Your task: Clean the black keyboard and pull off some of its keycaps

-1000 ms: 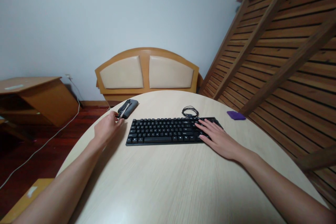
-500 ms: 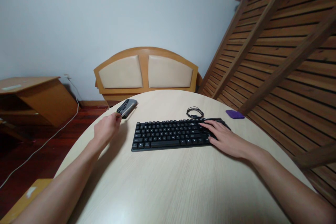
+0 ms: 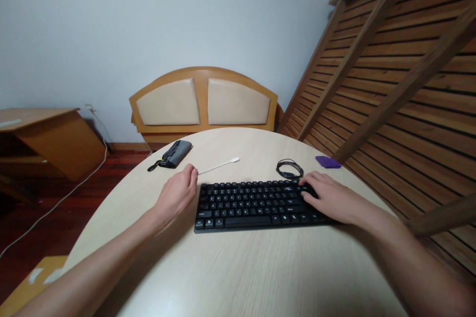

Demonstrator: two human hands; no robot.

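Note:
A thin white stick with a swollen white tip, a long cotton swab (image 3: 223, 164), sticks out to the right from my left hand (image 3: 178, 190). The fingers of that hand are pinched on its near end, above the table by the keyboard's far left corner. The black keyboard (image 3: 245, 205) lies flat on the table. My right hand (image 3: 329, 197) grips the keyboard's right end, thumb over the keys and fingers toward the far edge, hiding the keys there. Behind the keyboard lies its coiled black cable (image 3: 290, 169).
A grey and black pouch (image 3: 179, 152) with a strap lies at the round table's (image 3: 245, 267) far left. A purple cloth (image 3: 327, 162) is near the right edge. Beyond stand a padded headboard (image 3: 203, 99), a slatted wooden panel (image 3: 401, 84) and a desk (image 3: 55, 133).
My left hand has moved right, away from the pouch, carrying the cotton swab. The keyboard and its cable have shifted nearer and to the right, with my right hand on the keyboard.

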